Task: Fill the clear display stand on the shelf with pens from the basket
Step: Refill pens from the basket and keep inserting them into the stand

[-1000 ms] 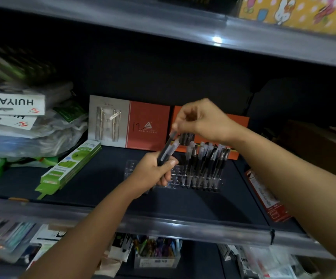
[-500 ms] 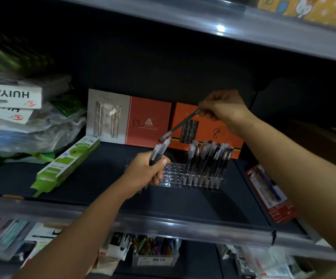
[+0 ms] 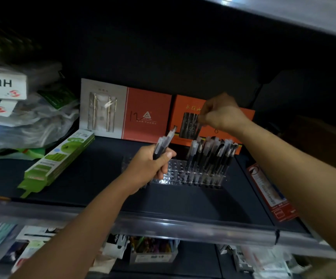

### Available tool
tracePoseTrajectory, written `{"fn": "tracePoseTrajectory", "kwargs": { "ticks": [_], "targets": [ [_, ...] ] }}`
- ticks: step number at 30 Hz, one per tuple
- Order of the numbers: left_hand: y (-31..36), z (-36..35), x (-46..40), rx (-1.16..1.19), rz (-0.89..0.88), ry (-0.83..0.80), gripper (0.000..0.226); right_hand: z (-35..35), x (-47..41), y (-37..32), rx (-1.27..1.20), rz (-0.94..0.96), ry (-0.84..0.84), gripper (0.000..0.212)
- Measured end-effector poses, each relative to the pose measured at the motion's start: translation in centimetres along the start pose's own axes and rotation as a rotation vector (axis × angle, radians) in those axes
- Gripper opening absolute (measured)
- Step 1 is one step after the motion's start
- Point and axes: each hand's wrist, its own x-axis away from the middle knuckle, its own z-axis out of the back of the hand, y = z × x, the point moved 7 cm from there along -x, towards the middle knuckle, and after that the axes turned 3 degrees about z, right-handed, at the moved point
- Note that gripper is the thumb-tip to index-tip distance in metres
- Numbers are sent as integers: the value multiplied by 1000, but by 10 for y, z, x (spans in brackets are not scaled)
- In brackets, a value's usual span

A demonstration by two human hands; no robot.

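The clear display stand (image 3: 175, 175) sits in the middle of the dark shelf. Several black pens with clear caps (image 3: 211, 158) stand in its right part, while its left holes show bare. My left hand (image 3: 149, 166) is just left of the stand and grips a small bundle of pens (image 3: 163, 144) that points up and to the right. My right hand (image 3: 221, 114) hovers above the stand's filled side. Its fingertips pinch one dark pen (image 3: 198, 127) that hangs down, blurred against the orange box. The basket is out of sight.
A white-and-red box (image 3: 126, 113) and an orange box (image 3: 185, 103) lean on the back wall. A green pack (image 3: 60, 160) and plastic bags (image 3: 32, 121) lie to the left, and a red pack (image 3: 272, 192) to the right. The grey shelf rail (image 3: 183, 224) runs along the front.
My right hand drew one pen out of the left hand's bundle, lifted it up and right, and now holds it above the stand. The left hand stayed in place.
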Motion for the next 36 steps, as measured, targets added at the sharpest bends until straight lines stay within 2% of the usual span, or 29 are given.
{"fn": "tracePoseTrajectory", "kwargs": {
  "ticks": [11,17,24,36],
  "targets": [
    [-3,-2,-1,16,11,0,14,-23,3,1,57,83,-82,8],
    [-2,-1,-1,15,9,-4,14,-32,0,6,63,68,-156,8],
    [-4,-2,-2,4,8,-3,14,-36,0,5,91,64,-190,1],
    [-4,-3,-2,4,8,-1,14,-36,2,2,98,70,-197,7]
  ]
}}
